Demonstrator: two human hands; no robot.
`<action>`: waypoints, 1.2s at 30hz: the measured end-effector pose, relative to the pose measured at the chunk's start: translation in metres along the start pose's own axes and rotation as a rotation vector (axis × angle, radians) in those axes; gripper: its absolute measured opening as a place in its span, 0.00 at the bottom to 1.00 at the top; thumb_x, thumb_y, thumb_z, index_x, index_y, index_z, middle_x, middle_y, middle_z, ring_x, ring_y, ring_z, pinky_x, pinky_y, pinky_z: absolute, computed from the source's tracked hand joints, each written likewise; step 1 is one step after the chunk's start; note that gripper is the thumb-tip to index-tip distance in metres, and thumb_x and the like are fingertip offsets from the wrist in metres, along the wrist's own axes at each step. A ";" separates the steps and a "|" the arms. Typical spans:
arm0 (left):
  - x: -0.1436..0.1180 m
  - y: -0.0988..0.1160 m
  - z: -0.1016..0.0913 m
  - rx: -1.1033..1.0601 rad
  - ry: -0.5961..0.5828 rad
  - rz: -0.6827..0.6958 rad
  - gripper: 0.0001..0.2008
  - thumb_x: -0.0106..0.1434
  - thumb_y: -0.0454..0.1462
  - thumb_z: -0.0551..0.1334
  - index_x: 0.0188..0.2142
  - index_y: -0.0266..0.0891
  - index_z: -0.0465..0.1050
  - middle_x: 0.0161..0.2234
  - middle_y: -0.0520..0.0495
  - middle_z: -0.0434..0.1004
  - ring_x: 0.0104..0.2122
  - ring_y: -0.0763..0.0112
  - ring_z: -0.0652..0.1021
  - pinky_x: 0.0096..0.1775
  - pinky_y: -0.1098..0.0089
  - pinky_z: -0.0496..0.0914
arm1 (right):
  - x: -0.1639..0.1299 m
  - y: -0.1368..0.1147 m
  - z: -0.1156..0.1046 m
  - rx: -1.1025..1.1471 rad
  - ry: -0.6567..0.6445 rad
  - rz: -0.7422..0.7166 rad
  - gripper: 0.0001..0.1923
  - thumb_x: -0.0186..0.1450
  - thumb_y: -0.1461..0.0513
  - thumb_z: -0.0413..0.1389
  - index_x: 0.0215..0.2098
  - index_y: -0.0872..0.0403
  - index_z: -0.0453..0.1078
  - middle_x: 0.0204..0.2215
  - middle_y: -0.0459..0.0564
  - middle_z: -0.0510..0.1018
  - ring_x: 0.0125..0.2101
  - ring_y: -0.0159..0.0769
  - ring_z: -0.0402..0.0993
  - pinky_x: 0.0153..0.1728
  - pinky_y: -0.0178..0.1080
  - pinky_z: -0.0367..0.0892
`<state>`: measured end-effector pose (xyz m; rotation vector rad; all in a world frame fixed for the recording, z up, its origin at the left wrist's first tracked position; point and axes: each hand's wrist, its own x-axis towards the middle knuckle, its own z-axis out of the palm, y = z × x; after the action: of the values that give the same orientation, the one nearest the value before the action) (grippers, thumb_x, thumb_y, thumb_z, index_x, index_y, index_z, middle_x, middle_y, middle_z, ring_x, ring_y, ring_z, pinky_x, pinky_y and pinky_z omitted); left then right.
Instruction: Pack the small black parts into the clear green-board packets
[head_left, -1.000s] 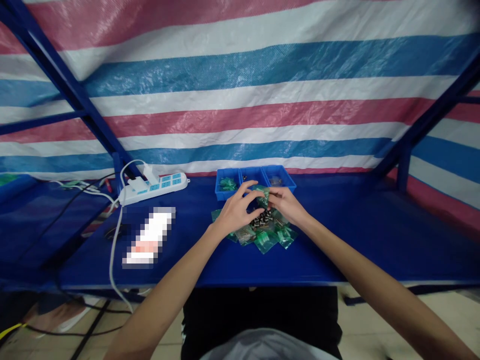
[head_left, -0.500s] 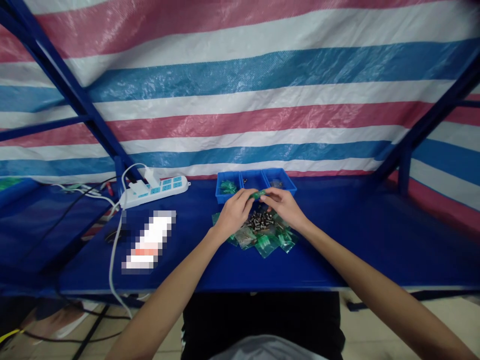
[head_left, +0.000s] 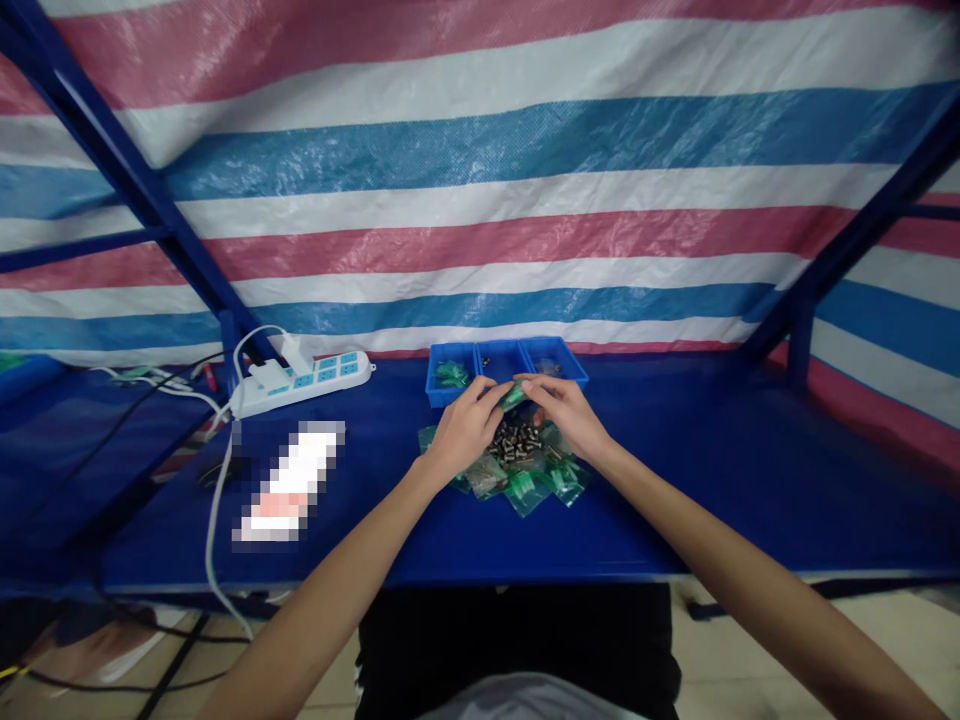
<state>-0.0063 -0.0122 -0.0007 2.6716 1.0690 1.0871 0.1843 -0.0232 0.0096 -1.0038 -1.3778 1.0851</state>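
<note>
Between my two hands is a small clear plastic bag point(head_left: 514, 396) with green pieces in it, lifted above a pile of screws. The fingers of my left hand point(head_left: 471, 420) are closed on its left side. On its right edge, my right hand point(head_left: 564, 408) pinches with thumb and fingertips. Below them lie dark metal screws point(head_left: 517, 443), heaped on the table. Several small plastic bags point(head_left: 527, 490) with green pieces lie around the heap, and one bag point(head_left: 487, 474) holds greyish contents. My hands hide part of the pile.
Behind my hands stands a blue three-compartment tray point(head_left: 501, 362), with green pieces in its left section. A white power strip point(head_left: 322, 378) with plugs and cables is at the left. A pixelated patch point(head_left: 292, 480) covers something nearby. Striped sheeting point(head_left: 525, 180) hangs behind the blue table point(head_left: 712, 450).
The bag between my hands now shows more of its green surface, and my fingers have shifted slightly on it. The whole view has moved a little, with the table things slightly further left.
</note>
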 end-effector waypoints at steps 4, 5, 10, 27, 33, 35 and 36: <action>0.003 0.001 -0.005 -0.015 0.108 -0.071 0.12 0.73 0.37 0.52 0.48 0.39 0.72 0.40 0.45 0.75 0.41 0.64 0.78 0.43 0.64 0.73 | -0.003 -0.004 0.000 0.035 -0.100 -0.014 0.18 0.62 0.47 0.61 0.40 0.51 0.78 0.50 0.55 0.78 0.45 0.45 0.76 0.25 0.35 0.68; 0.004 0.000 -0.007 -0.007 0.138 -0.088 0.11 0.73 0.37 0.53 0.46 0.39 0.73 0.40 0.45 0.76 0.40 0.64 0.77 0.43 0.64 0.73 | -0.003 -0.004 0.000 0.026 -0.117 -0.019 0.18 0.63 0.48 0.60 0.43 0.50 0.78 0.47 0.55 0.79 0.45 0.45 0.76 0.25 0.35 0.69; 0.009 -0.013 -0.018 0.062 0.284 -0.176 0.09 0.72 0.38 0.54 0.41 0.38 0.73 0.36 0.45 0.76 0.38 0.64 0.76 0.41 0.65 0.71 | 0.001 0.004 -0.004 -0.212 -0.082 -0.050 0.17 0.65 0.52 0.57 0.48 0.49 0.76 0.39 0.52 0.81 0.36 0.42 0.77 0.26 0.37 0.69; 0.004 -0.029 -0.020 0.148 0.213 -0.258 0.10 0.68 0.34 0.56 0.47 0.38 0.73 0.45 0.41 0.69 0.42 0.60 0.76 0.44 0.61 0.73 | 0.006 0.029 -0.010 -1.010 -0.266 -0.381 0.14 0.68 0.68 0.51 0.44 0.56 0.79 0.41 0.55 0.82 0.42 0.46 0.73 0.46 0.46 0.67; 0.002 -0.009 -0.006 0.091 -0.066 -0.144 0.11 0.70 0.33 0.53 0.46 0.40 0.73 0.42 0.45 0.74 0.40 0.66 0.77 0.37 0.69 0.72 | 0.006 0.028 -0.009 -1.054 -0.273 -0.372 0.14 0.68 0.69 0.51 0.43 0.57 0.79 0.39 0.55 0.82 0.40 0.44 0.73 0.46 0.44 0.65; 0.001 -0.009 -0.005 0.087 -0.134 -0.151 0.11 0.70 0.33 0.53 0.46 0.41 0.74 0.42 0.46 0.75 0.38 0.66 0.77 0.34 0.70 0.70 | 0.006 0.028 -0.009 -1.066 -0.264 -0.372 0.13 0.69 0.69 0.51 0.42 0.57 0.79 0.38 0.55 0.82 0.40 0.43 0.73 0.46 0.43 0.65; 0.001 -0.010 -0.005 0.079 -0.157 -0.151 0.12 0.70 0.32 0.53 0.46 0.41 0.74 0.42 0.46 0.75 0.38 0.66 0.77 0.34 0.69 0.70 | 0.006 0.028 -0.009 -1.070 -0.257 -0.371 0.13 0.69 0.69 0.51 0.42 0.58 0.79 0.38 0.55 0.82 0.39 0.43 0.73 0.46 0.43 0.64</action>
<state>-0.0144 -0.0053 0.0003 2.6311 1.2830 0.8111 0.1925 -0.0100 -0.0156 -1.2696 -2.3273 0.1262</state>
